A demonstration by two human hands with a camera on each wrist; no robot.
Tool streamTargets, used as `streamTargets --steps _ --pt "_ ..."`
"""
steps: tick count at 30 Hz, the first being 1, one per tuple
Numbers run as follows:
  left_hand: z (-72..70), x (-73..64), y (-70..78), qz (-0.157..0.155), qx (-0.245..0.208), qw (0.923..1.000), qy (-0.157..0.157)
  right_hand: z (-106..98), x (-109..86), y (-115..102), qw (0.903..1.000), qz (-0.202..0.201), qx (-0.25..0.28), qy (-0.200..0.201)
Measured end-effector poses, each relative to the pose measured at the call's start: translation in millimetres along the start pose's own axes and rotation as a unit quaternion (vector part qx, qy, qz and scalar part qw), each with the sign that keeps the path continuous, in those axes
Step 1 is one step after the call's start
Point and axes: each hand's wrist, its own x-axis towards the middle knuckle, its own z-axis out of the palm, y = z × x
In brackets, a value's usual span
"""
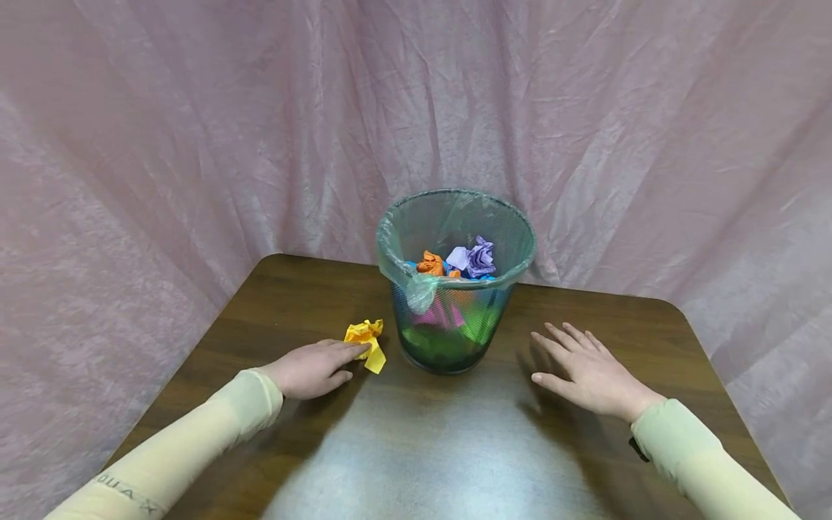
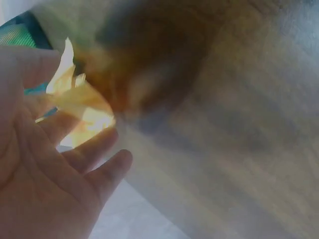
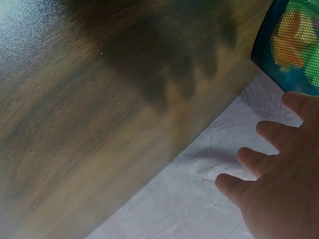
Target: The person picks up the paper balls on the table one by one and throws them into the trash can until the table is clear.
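Note:
A crumpled piece of yellow paper lies on the table just left of a mesh wastebasket. My left hand reaches over the near side of this paper, its fingers loosely extended and the thumb apart. In the left wrist view the yellow paper shows by the fingers; whether they press it is hard to tell. To the right of the basket, my right hand hovers palm down above its shadow, fingers spread, holding nothing.
A thin green bag lines the basket and folds over its rim. Inside lie crumpled papers, among them an orange one and a purple one. The brown wooden table ends at a pink curtain behind.

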Motion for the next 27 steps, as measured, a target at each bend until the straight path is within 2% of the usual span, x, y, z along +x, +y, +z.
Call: streamTargets --steps 3,5,7,9,11,13,16,18,23,27 --pt "-10.2 -1.0 4.0 0.025 0.002 0.9994 0.024 1.0 -0.2 0.3 1.0000 0.003 0.001 -0.005" --pt "-18.1 0.8 6.6 0.033 0.005 0.9980 0.053 1.1 -0.2 0.2 0.9999 0.004 0.002 -0.010" --pt "-25.4 5.4 8.8 0.028 0.002 0.9957 0.089 0.8 0.1 -0.1 1.0000 0.002 0.001 -0.010" --pt "-31.1 12.5 11.0 0.012 -0.009 0.9940 0.108 -0.1 0.3 -0.7 1.0000 -0.001 -0.001 -0.007" --pt "-33.6 21.4 12.3 -0.018 -0.027 0.9943 0.101 -0.7 0.9 -1.8 1.0000 -0.002 -0.001 -0.006" --pt "-31.3 32.0 12.8 -0.057 -0.047 0.9943 0.077 -1.0 1.4 -3.4 1.0000 -0.002 -0.001 -0.008" --pt "-21.7 46.9 12.6 -0.111 -0.070 0.9906 0.037 0.1 2.9 -7.8 0.9999 -0.006 -0.001 -0.009" --pt "-14.6 54.8 13.1 -0.133 -0.072 0.9882 0.025 1.5 3.5 -11.0 0.9999 -0.011 -0.001 -0.007" --pt "-3.3 66.7 17.5 -0.147 -0.043 0.9881 0.009 3.7 1.9 -14.7 0.9999 -0.014 -0.006 -0.005" --pt "3.9 67.7 25.0 -0.144 -0.020 0.9894 0.008 4.7 -0.4 -15.1 0.9998 -0.015 -0.013 -0.004"
